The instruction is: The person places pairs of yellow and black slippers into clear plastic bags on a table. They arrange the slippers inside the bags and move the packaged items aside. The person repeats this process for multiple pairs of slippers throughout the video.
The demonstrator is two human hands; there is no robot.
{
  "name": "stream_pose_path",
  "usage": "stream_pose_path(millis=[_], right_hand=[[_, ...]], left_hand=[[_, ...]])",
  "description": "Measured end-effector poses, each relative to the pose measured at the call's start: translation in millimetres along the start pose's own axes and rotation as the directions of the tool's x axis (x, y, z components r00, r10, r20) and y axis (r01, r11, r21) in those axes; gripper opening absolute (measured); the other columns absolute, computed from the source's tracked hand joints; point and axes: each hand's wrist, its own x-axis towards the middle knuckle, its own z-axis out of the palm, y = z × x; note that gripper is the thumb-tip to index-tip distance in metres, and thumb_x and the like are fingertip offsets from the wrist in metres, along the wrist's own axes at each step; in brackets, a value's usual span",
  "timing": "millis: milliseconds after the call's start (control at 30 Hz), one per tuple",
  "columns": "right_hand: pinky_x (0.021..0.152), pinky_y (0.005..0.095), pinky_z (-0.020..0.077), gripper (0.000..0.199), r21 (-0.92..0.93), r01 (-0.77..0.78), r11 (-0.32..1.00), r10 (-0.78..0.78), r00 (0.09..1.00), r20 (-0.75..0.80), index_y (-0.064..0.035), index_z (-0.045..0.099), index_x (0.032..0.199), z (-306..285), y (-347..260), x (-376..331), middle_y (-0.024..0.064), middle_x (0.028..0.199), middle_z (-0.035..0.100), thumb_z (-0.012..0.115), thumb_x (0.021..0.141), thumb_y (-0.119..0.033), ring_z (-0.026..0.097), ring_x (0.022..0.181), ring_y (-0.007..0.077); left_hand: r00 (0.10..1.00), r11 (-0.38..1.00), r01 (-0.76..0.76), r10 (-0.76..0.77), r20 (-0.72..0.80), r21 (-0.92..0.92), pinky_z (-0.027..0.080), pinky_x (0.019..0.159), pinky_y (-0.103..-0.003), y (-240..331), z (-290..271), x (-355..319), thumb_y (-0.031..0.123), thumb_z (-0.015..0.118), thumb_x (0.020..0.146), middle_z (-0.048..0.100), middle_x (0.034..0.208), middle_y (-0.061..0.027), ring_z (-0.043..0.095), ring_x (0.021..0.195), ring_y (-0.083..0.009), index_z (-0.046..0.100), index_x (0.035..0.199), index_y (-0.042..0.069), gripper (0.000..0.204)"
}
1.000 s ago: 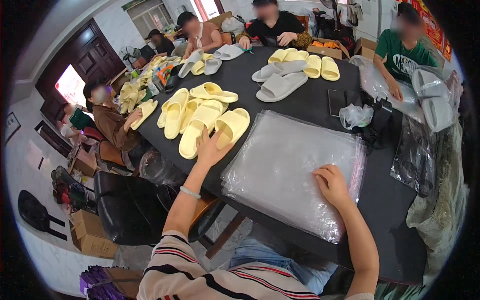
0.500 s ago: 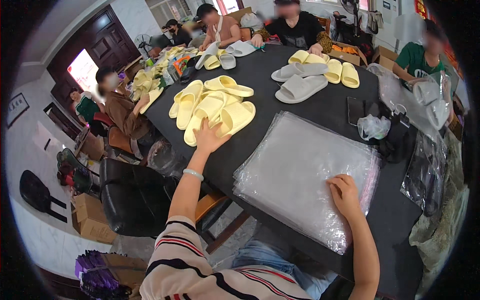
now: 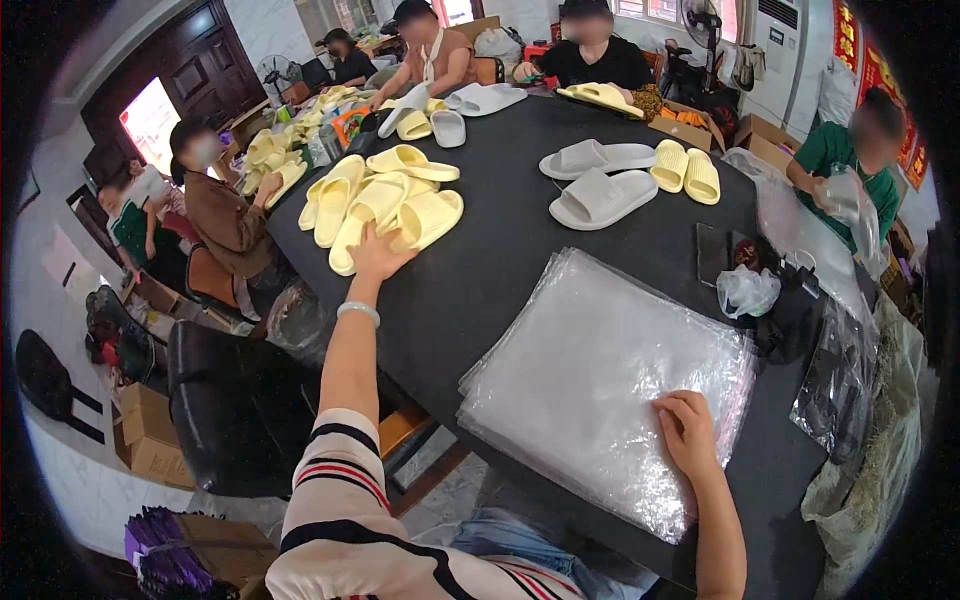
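Yellow slippers (image 3: 382,196) (piled) under left fingers (image 3: 370,240)

1. The left hand (image 3: 372,255) touches a pile of yellow slippers (image 3: 378,197).
2. The right hand (image 3: 690,432) rests on flat, clear bags (image 3: 595,365).
3. Two grey slippers (image 3: 602,197) lie on the black table (image 3: 500,200).

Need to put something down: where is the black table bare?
Bare: the table between the yellow slipper pile and grey slippers, down to the bag stack. Crowded: right, around the crumpled bag; far left, the slipper heap.
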Motion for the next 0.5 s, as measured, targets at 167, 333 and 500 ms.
stream_pose_path(millis=[167, 333, 500], right_hand=[[0.083, 0.0392, 0.0456, 0.016, -0.02, -0.044, 0.999, 0.044, 0.999, 0.016, -0.0048, 0.068, 0.093, 2, -4, 3, 0.0116, 0.097, 0.061, 0.065, 0.078, 0.0, 0.056, 0.094, 0.0308], [0.082, 0.038, 0.0469, 0.017, -0.008, -0.084, 0.996, 0.084, 0.996, 0.023, -0.0054, 0.068, 0.091, 5, 1, 4, 0.0109, 0.095, 0.062, 0.066, 0.076, 0.002, 0.058, 0.093, 0.0297], [0.08, 0.0368, 0.0483, 0.017, 0.027, -0.153, 0.988, 0.153, 0.988, 0.014, -0.0057, 0.07, 0.089, 5, -5, 6, 0.0106, 0.096, 0.063, 0.068, 0.075, 0.002, 0.059, 0.092, 0.0285]], left_hand=[[1.0, 0.999, 0.018, -0.017, -0.016, 0.044, 0.023, 0.104, -0.07, -28, 9, 35, 0.067, 0.066, 0.068, 0.031, 0.147, -0.0124, 0.027, 0.14, -0.0293, 0.061, 0.127, 0.029, 0.071], [1.0, 0.996, 0.021, -0.022, 0.007, 0.089, 0.024, 0.105, -0.068, -48, 10, 63, 0.07, 0.062, 0.07, 0.03, 0.147, -0.0131, 0.029, 0.139, -0.0298, 0.058, 0.131, 0.03, 0.072], [0.992, 0.993, 0.001, 0.014, -0.126, 0.117, 0.022, 0.106, -0.066, -54, 23, 72, 0.068, 0.063, 0.071, 0.032, 0.148, -0.0141, 0.029, 0.139, -0.0311, 0.06, 0.128, 0.025, 0.072]])
